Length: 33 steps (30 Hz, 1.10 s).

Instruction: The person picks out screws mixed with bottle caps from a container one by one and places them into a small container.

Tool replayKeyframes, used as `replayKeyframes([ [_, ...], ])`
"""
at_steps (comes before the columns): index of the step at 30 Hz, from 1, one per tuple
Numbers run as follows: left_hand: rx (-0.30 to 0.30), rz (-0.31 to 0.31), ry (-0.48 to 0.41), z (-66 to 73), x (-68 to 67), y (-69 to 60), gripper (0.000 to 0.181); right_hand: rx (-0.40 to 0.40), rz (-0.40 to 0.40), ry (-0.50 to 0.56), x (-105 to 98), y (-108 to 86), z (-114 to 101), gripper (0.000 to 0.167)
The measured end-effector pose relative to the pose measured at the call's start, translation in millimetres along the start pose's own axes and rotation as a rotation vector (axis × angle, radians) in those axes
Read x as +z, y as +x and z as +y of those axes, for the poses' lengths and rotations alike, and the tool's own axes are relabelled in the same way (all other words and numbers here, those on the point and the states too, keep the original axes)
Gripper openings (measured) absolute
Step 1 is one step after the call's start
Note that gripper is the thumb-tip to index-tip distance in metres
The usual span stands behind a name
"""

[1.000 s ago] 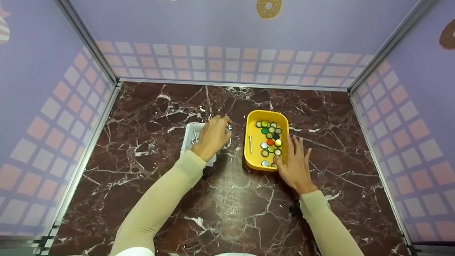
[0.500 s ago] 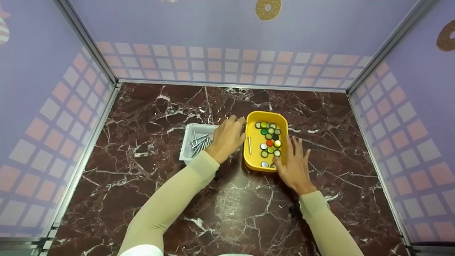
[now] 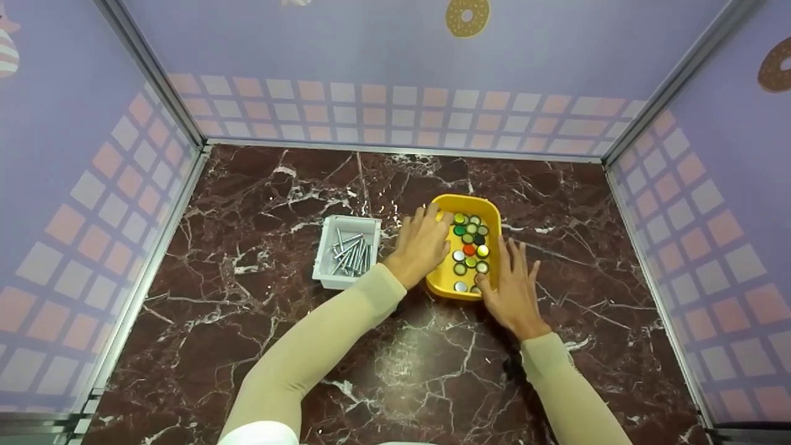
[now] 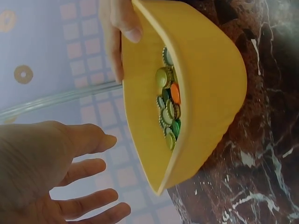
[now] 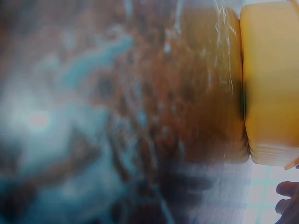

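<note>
The yellow tub (image 3: 466, 201) stands on the dark marbled table with several bottle caps (image 3: 469, 250) on its floor, red, green, white and yellowish. My left hand (image 3: 422, 242) is over the tub's left rim; the left wrist view shows its fingers spread, with nothing between them. My right hand (image 3: 514, 298) holds the tub's right wall, thumb over the rim inside and fingers outside. To the left stands a small white bin (image 3: 334, 282) with several silver screws or nails (image 3: 352, 254) in it. My left hand covers the tub's left inside.
Purple patterned panels (image 3: 395, 55) close off the table (image 3: 278, 204) at the back and both sides, with metal strips (image 3: 401, 150) along their foot. Bare marbled surface lies in front of the tub and bin.
My left hand has moved right, from over the white bin to over the tub's left side. It now hides the silver screw or nail seen there earlier. The right hand stays put.
</note>
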<state>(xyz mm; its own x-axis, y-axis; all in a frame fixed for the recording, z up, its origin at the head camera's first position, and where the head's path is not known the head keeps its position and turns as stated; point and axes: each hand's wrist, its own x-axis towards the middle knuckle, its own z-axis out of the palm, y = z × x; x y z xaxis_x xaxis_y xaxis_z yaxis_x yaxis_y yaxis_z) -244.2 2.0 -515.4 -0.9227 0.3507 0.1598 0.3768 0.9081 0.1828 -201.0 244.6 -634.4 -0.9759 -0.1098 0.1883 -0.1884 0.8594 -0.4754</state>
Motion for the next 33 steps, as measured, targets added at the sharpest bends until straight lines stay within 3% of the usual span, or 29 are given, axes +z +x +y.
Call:
replayKeyframes([
  [7,0.037,-0.038,0.11,16.8,13.4,5.8,0.052,-0.003,0.001,0.0,0.7,-1.6,1.5,0.095],
  [16,0.049,-0.102,0.163,36.1,30.1,16.4,0.046,-0.007,0.007,-0.01,1.0,-1.2,1.5,0.096],
  [19,0.026,-0.137,0.162,41.1,33.3,19.8,0.046,-0.011,0.008,-0.016,1.4,-1.1,2.1,0.095],
  [23,-0.021,-0.232,0.143,46.5,34.6,25.7,0.048,-0.015,0.013,-0.012,0.8,-0.9,2.7,0.095],
  [27,-0.053,-0.301,0.145,48.3,37.9,34.2,0.038,-0.016,0.014,-0.009,0.2,-0.9,2.5,0.095],
  [28,-0.057,-0.286,0.157,45.4,53.7,40.8,0.032,-0.016,0.012,-0.01,0.1,-0.9,2.4,0.095],
  [30,-0.063,-0.281,0.162,41.1,72.2,49.5,0.027,-0.011,0.004,-0.01,0.1,-0.9,2.2,0.095],
  [33,-0.057,-0.262,0.143,28.6,115.2,66.1,0.024,-0.003,-0.009,-0.005,-0.1,-0.9,1.8,0.096],
])
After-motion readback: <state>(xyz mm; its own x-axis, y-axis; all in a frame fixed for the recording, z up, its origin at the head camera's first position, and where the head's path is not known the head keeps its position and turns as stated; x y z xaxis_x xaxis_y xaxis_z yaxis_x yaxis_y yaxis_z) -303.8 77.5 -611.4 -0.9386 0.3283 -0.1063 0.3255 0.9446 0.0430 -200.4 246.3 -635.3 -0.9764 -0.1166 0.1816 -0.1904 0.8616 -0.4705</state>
